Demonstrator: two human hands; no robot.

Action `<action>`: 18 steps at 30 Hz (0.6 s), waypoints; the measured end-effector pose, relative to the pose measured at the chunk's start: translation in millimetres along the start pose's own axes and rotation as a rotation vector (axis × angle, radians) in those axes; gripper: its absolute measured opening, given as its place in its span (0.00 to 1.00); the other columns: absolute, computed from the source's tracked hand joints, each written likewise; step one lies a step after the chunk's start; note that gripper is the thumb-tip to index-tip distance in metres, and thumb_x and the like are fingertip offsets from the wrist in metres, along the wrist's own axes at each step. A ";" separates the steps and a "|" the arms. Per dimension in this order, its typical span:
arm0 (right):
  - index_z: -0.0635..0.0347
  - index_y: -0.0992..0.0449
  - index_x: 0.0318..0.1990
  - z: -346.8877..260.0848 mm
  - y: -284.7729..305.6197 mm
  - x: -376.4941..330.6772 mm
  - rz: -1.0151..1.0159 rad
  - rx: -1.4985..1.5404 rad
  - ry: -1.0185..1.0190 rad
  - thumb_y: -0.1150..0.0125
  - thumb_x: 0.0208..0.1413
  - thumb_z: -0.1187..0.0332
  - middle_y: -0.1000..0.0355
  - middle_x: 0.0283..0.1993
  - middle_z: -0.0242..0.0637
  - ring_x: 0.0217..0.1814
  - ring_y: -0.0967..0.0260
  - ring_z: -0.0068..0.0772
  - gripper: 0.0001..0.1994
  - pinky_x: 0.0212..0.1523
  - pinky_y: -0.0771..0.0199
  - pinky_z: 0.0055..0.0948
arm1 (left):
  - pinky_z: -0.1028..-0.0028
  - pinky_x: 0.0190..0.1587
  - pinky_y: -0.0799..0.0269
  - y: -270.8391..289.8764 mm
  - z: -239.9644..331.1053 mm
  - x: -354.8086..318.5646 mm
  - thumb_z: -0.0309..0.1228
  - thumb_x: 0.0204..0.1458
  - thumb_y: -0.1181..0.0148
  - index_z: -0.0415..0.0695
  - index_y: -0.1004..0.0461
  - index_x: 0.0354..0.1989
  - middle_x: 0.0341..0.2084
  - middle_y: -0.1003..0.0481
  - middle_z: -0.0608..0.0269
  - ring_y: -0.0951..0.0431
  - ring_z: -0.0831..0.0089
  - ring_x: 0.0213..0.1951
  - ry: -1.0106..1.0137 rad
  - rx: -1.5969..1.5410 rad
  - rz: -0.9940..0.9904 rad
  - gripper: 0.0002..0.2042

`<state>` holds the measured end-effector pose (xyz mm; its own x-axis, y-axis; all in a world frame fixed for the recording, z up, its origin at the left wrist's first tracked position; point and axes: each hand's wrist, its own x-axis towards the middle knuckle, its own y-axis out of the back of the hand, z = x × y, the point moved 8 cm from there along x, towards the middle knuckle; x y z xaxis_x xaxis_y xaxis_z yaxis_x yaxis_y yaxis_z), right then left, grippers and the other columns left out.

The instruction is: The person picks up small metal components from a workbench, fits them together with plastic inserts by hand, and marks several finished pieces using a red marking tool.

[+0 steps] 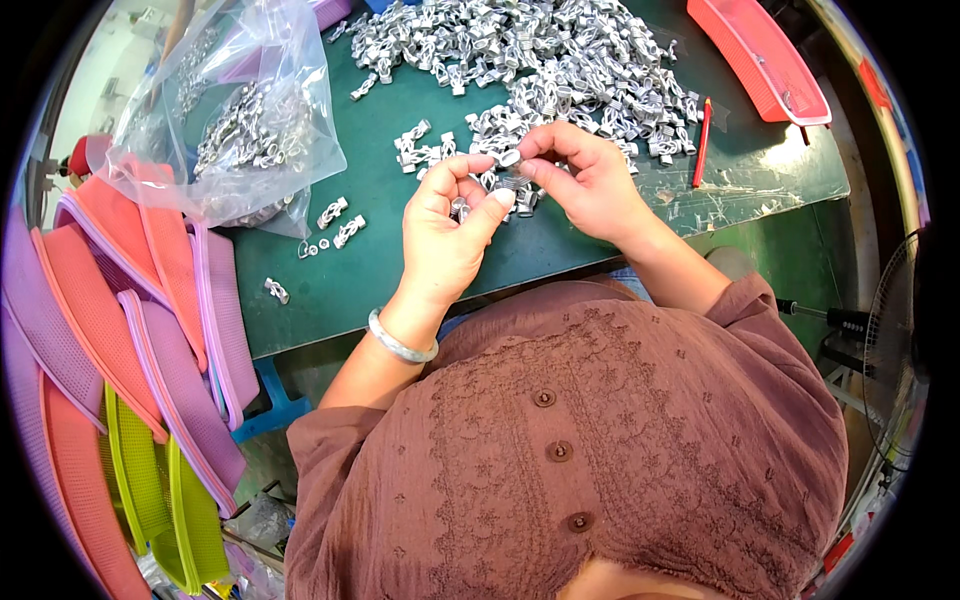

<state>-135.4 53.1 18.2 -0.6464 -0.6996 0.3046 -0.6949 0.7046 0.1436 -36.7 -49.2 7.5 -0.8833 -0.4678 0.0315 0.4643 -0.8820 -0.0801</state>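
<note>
My left hand (448, 228) is curled over the green table (380, 270), pinching a small silver metal piece (460, 209) between thumb and fingers. A pale bangle (398, 342) sits on that wrist. My right hand (585, 178) is just to the right, fingertips pinched on another small metal part (513, 183) that nearly touches the left hand's piece. A big heap of the same silver metal parts (560, 60) lies right behind both hands. A few loose parts (340, 222) lie to the left.
A clear plastic bag (245, 120) with more metal parts lies at the back left. Pink, orange and green trays (130, 340) are stacked at the left. A red tray (760, 60) and red pencil (702, 142) lie at the right. A fan (895, 340) stands far right.
</note>
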 end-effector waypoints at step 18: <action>0.63 0.38 0.47 9.2 -32.5 -16.7 -0.337 0.672 -0.349 0.51 0.56 0.70 0.29 0.34 0.38 0.35 0.30 0.25 0.13 0.38 0.29 0.25 | 0.86 0.19 0.41 6.2 -5.5 4.6 0.27 0.49 0.43 0.40 0.28 0.29 0.19 0.31 0.71 0.38 0.87 0.17 0.108 0.011 0.061 0.04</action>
<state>-104.9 40.8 -0.2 -0.3534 -0.9352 0.0204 -0.8375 0.3066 -0.4522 -38.2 -56.5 1.7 -0.8549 -0.5125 -0.0807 0.5177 -0.8528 -0.0679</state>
